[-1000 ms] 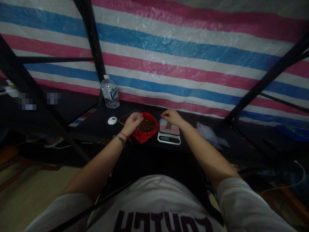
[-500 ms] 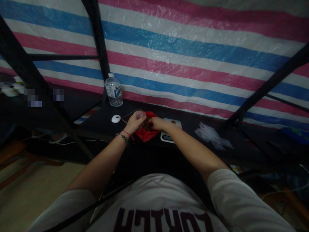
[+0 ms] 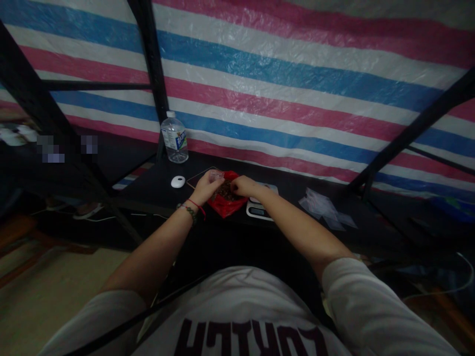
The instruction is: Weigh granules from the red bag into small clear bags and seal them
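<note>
A red plastic bag (image 3: 225,207) lies open on the black table, with small brown pieces (image 3: 223,190) inside; their kind is too dim to tell. My left hand (image 3: 208,186) is at the bag's left rim, closed on a small clear plastic container (image 3: 216,175), perhaps a cup or bag. Over the right side of the bag is my right hand (image 3: 243,187), its fingers curled together. What they pinch, if anything, is hidden. A small digital scale (image 3: 258,211) stands just right of the bag, partly covered by my right forearm.
Several clear zip bags (image 3: 322,207) lie to the right. On the left are a white oval device (image 3: 178,181) and a clear plastic bottle (image 3: 175,141). Black metal posts (image 3: 150,64) frame the table (image 3: 148,190), with a striped sheet (image 3: 278,94) behind.
My right hand has drawn up slightly from the brown pieces, and its fingers are more curled. My left hand has stayed nearly still. At far left, a blurred shape appears above the white containers.
</note>
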A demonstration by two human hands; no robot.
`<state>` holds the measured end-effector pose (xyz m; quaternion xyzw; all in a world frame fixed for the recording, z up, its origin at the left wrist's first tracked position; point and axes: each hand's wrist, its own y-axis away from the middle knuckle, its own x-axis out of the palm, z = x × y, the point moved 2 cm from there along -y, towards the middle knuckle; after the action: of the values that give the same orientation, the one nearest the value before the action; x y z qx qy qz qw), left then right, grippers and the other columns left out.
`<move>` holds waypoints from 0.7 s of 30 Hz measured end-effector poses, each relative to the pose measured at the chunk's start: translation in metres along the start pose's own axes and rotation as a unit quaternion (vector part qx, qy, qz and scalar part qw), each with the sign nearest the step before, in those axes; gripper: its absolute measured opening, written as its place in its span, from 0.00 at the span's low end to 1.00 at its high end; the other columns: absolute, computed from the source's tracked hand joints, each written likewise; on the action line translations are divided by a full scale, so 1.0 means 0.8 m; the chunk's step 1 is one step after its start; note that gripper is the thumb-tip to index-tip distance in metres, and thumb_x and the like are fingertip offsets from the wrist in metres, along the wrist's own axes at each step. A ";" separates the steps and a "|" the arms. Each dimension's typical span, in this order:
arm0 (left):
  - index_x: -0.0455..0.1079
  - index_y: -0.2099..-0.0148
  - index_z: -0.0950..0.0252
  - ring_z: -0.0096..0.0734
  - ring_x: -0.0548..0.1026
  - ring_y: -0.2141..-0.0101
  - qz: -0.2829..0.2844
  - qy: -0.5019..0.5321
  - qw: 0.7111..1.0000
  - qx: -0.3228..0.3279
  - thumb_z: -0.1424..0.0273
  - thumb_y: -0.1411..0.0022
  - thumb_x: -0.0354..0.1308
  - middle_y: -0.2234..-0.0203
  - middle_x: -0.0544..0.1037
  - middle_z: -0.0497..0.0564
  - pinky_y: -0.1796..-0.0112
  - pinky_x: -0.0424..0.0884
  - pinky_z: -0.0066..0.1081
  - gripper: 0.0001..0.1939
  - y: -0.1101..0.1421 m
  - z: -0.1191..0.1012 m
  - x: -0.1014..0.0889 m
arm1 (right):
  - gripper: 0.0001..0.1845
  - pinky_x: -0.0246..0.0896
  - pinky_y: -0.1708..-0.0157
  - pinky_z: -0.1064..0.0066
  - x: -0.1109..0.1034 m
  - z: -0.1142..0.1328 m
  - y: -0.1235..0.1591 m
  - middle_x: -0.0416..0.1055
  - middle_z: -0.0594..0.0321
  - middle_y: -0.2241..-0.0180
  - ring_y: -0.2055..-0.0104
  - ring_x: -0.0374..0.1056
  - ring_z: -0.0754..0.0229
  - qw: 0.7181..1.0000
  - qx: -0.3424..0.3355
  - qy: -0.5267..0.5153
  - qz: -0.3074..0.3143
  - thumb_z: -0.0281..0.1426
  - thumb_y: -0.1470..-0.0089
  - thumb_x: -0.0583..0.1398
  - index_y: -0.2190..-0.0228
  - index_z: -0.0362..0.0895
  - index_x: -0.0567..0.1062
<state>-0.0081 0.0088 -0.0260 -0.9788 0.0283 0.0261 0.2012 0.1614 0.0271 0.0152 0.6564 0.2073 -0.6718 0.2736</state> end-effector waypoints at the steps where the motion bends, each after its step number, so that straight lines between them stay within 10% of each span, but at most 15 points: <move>1: 0.68 0.56 0.66 0.32 0.74 0.64 0.003 0.002 1.000 0.001 0.59 0.46 0.62 0.65 0.76 0.50 0.59 0.68 0.33 0.20 0.000 0.000 0.000 | 0.12 0.59 0.65 0.75 0.000 -0.002 0.001 0.78 0.57 0.64 0.64 0.71 0.60 1.000 0.000 -0.005 -0.009 0.26 0.48 0.58 0.64 0.41 0.80; 9: 0.68 0.56 0.66 0.35 0.74 0.62 0.009 -0.006 1.000 0.001 0.59 0.47 0.62 0.63 0.76 0.51 0.57 0.68 0.35 0.20 0.004 -0.004 0.006 | 0.16 0.61 0.55 0.74 -0.019 -0.016 0.015 0.77 0.59 0.56 0.56 0.71 0.60 0.990 -0.002 -0.095 -0.102 0.24 0.44 0.54 0.58 0.44 0.79; 14: 0.67 0.57 0.66 0.36 0.75 0.62 0.016 -0.003 1.000 -0.019 0.59 0.49 0.64 0.63 0.76 0.52 0.57 0.69 0.36 0.21 0.009 -0.012 0.015 | 0.18 0.66 0.60 0.71 -0.035 -0.072 0.052 0.77 0.57 0.57 0.65 0.73 0.63 0.939 0.108 -0.230 -0.231 0.24 0.43 0.53 0.56 0.42 0.77; 21: 0.68 0.59 0.65 0.36 0.74 0.61 0.019 -0.014 1.000 -0.010 0.60 0.51 0.64 0.64 0.76 0.51 0.56 0.68 0.37 0.19 0.018 -0.025 0.033 | 0.19 0.64 0.52 0.65 0.003 -0.137 0.112 0.74 0.52 0.53 0.55 0.71 0.57 0.902 0.202 -0.247 -0.291 0.33 0.45 0.59 0.53 0.40 0.75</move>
<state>0.0178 -0.0131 -0.0149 -0.9795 0.0437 0.0439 0.1916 0.3031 0.0281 0.0145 0.4208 0.1746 -0.8897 -0.0300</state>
